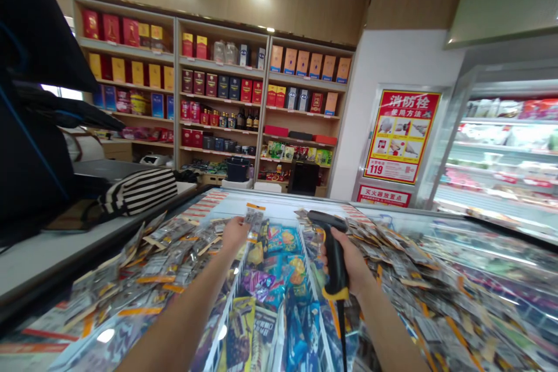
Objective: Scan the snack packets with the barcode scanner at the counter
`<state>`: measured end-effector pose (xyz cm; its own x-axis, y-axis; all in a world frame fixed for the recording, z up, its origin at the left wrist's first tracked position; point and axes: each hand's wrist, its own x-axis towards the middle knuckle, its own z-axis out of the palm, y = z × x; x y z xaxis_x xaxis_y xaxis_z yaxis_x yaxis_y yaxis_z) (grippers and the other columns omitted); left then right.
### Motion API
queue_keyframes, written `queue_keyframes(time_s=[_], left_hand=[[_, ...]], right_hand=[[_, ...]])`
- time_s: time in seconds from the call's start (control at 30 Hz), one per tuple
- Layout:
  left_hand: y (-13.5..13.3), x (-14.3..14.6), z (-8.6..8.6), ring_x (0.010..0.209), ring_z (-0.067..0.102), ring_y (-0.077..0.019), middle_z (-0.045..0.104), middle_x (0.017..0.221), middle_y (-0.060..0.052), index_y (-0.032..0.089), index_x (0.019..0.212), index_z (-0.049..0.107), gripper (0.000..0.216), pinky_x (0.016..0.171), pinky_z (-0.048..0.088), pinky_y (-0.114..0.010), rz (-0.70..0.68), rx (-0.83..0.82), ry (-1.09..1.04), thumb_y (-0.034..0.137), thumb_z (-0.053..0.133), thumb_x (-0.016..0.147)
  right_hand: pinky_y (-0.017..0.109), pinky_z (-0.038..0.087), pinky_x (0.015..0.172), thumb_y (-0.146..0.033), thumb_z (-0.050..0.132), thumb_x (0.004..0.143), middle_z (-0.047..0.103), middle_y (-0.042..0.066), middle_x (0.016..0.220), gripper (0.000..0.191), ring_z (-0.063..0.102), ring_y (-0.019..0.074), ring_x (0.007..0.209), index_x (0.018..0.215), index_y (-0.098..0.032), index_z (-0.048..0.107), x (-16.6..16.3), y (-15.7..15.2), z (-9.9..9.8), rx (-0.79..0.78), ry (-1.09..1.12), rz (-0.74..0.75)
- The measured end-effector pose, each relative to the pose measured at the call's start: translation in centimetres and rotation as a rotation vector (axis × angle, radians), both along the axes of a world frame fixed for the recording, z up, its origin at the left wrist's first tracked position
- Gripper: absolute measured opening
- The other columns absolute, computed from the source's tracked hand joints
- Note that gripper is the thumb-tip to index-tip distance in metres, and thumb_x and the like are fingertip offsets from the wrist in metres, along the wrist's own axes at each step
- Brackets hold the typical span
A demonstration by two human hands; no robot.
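Note:
My left hand [235, 233] pinches a small clear packet [254, 221] with an orange strip along its top, holding it upright over the far part of a chest freezer [279, 202]. My right hand [352, 261] is wrapped round the handle of a black and yellow barcode scanner [335, 261]. The scanner's head points left, towards the packet, and its cable hangs down. Left of my left hand lies a heap of similar packets [174, 256]; another heap [418, 285] spreads on the right. Between my arms, colourful frozen-treat bags [274, 285] lie in the freezer's opening.
A white wire divider [311, 279] runs along the opening. On the left are a counter [26, 261], a striped bag [142, 192] and a dark monitor-like device [39, 29]. Shelves of boxes [222, 78] stand behind. A lit refrigerated display [505, 151] is at right.

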<state>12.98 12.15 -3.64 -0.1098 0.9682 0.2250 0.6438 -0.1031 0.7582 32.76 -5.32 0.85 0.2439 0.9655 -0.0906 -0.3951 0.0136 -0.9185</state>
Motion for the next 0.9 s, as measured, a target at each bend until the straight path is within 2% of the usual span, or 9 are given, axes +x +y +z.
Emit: queue_keyframes(time_s=[0.13, 0.23, 0.3, 0.4, 0.53, 0.63, 0.7, 0.8, 0.9], left_hand=[[0.8, -4.5, 1.0, 0.087, 0.053, -0.0241, 0.060, 0.090, -0.012, 0.015, 0.094, 0.054, 0.030, 0.068, 0.038, -0.030, 0.141, 0.010, 0.116, 0.023, 0.038, 0.069], [0.4, -6.3, 1.4, 0.090, 0.051, -0.0260, 0.057, 0.096, -0.015, 0.012, 0.101, 0.050, 0.035, 0.070, 0.038, -0.033, 0.221, 0.021, 0.175, 0.020, 0.037, 0.069], [-0.4, -6.1, 1.5, 0.097, 0.045, -0.0288, 0.051, 0.105, -0.017, 0.011, 0.106, 0.046, 0.039, 0.075, 0.036, -0.038, 0.272, 0.060, 0.219, 0.020, 0.036, 0.070], [-2.0, -3.1, 1.3, 0.107, 0.034, -0.0304, 0.039, 0.118, -0.015, 0.012, 0.110, 0.041, 0.042, 0.083, 0.029, -0.042, 0.283, 0.153, 0.298, 0.024, 0.036, 0.070], [-3.7, 3.7, -0.4, 0.102, 0.039, -0.0243, 0.044, 0.113, -0.008, 0.020, 0.106, 0.046, 0.037, 0.081, 0.033, -0.038, 0.116, 0.197, 0.396, 0.028, 0.036, 0.071], [-3.6, 7.2, -1.9, 0.104, 0.038, -0.0271, 0.047, 0.111, -0.009, 0.021, 0.099, 0.052, 0.032, 0.084, 0.026, -0.047, -0.019, 0.184, 0.479, 0.025, 0.038, 0.070], [-3.1, 8.2, -2.6, 0.112, 0.030, -0.0289, 0.042, 0.120, -0.009, 0.023, 0.102, 0.051, 0.035, 0.088, 0.018, -0.051, -0.117, 0.194, 0.534, 0.024, 0.040, 0.069], [-2.6, 8.9, -3.0, 0.120, 0.017, -0.0265, 0.030, 0.130, -0.003, 0.028, 0.113, 0.042, 0.042, 0.092, 0.012, -0.049, -0.279, 0.226, 0.606, 0.030, 0.041, 0.071], [-2.5, 9.4, -3.2, 0.118, 0.023, -0.0235, 0.033, 0.129, 0.002, 0.034, 0.112, 0.041, 0.042, 0.093, 0.015, -0.045, -0.417, 0.240, 0.665, 0.041, 0.040, 0.071]], right_hand=[[0.020, 0.037, 0.029, -0.042, 0.050, 0.066, 0.046, -0.004, 0.034, 0.028, 0.042, 0.0083, 0.028, 0.060, -0.015, 0.050, 1.2, 1.3, 1.2, -0.019, -0.126, -0.124], [0.021, 0.036, 0.028, -0.039, 0.050, 0.066, 0.047, -0.004, 0.036, 0.024, 0.042, 0.0084, 0.028, 0.062, -0.016, 0.048, 2.9, 1.7, 1.5, -0.005, -0.179, -0.212], [0.021, 0.036, 0.028, -0.038, 0.051, 0.066, 0.048, -0.004, 0.037, 0.022, 0.042, 0.0089, 0.029, 0.063, -0.016, 0.048, 4.1, 1.6, 1.2, -0.008, -0.211, -0.266], [0.021, 0.035, 0.027, -0.038, 0.053, 0.064, 0.048, -0.004, 0.037, 0.022, 0.042, 0.0092, 0.029, 0.063, -0.016, 0.048, 5.4, 1.2, 0.4, -0.005, -0.230, -0.322], [0.021, 0.034, 0.027, -0.038, 0.054, 0.063, 0.048, -0.005, 0.038, 0.022, 0.042, 0.0090, 0.029, 0.066, -0.016, 0.050, 6.0, 0.6, -0.5, 0.007, -0.213, -0.335], [0.022, 0.036, 0.027, -0.040, 0.053, 0.063, 0.050, -0.004, 0.041, 0.024, 0.044, 0.0104, 0.031, 0.065, -0.017, 0.049, 6.0, 0.3, -0.9, -0.018, -0.159, -0.286], [0.022, 0.036, 0.028, -0.040, 0.053, 0.063, 0.051, -0.004, 0.042, 0.024, 0.045, 0.0102, 0.031, 0.065, -0.017, 0.049, 6.0, 0.2, -1.0, -0.010, -0.129, -0.263], [0.022, 0.037, 0.029, -0.040, 0.053, 0.064, 0.051, -0.004, 0.041, 0.023, 0.045, 0.0098, 0.032, 0.066, -0.017, 0.049, 6.0, 0.1, -1.1, -0.010, -0.084, -0.257], [0.021, 0.037, 0.029, -0.039, 0.053, 0.064, 0.051, -0.003, 0.041, 0.022, 0.047, 0.0106, 0.033, 0.066, -0.017, 0.049, 5.8, 0.0, -1.0, -0.020, -0.059, -0.251]])
